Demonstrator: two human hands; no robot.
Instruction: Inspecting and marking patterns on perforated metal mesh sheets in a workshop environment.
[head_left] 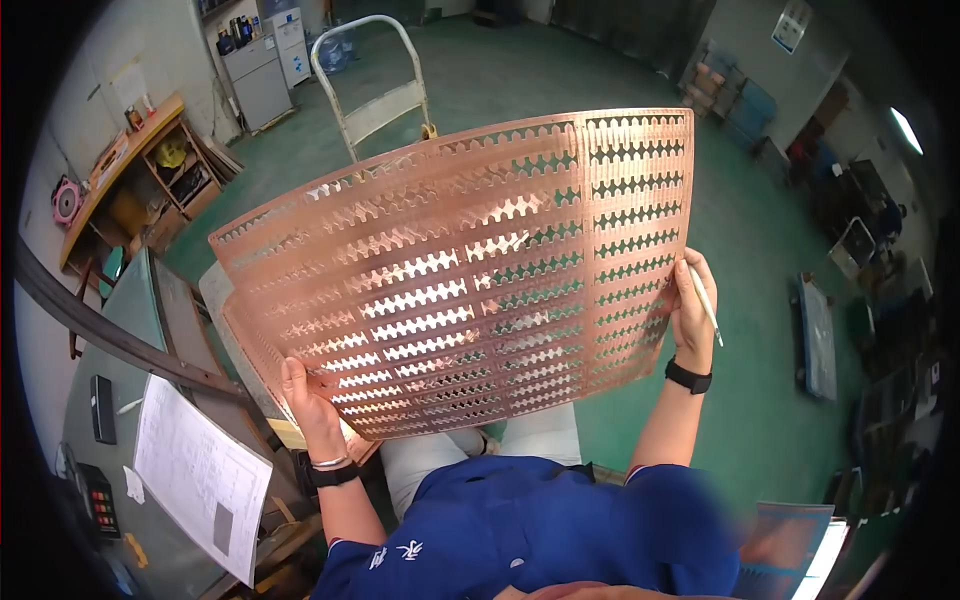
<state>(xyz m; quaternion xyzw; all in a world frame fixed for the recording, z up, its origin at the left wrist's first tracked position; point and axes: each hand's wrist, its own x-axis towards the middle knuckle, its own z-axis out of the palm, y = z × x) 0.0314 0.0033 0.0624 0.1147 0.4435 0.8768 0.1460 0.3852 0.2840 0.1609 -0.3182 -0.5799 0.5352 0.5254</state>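
Observation:
A thin copper-coloured metal sheet (586, 250), cut through with many rows of toothed slots, is held up and tilted in front of me. My left hand (315, 415) grips its lower left edge, thumb on the near face. At the right edge my right hand (690, 315) clasps the sheet. A slim white pen (707, 298) is also tucked in that hand, its tip pointing down. Most fingers of both hands are hidden behind the sheet. The green floor shows through some of the slots.
To my left, a desk (95, 350) carries a large printed paper (195, 480), a dark phone (102, 408) and a keypad device (97, 495). Beyond the sheet stands a pale-framed trolley (385, 112). A wooden shelf unit (125, 150) lines the left wall. Another flat trolley (818, 340) is at right.

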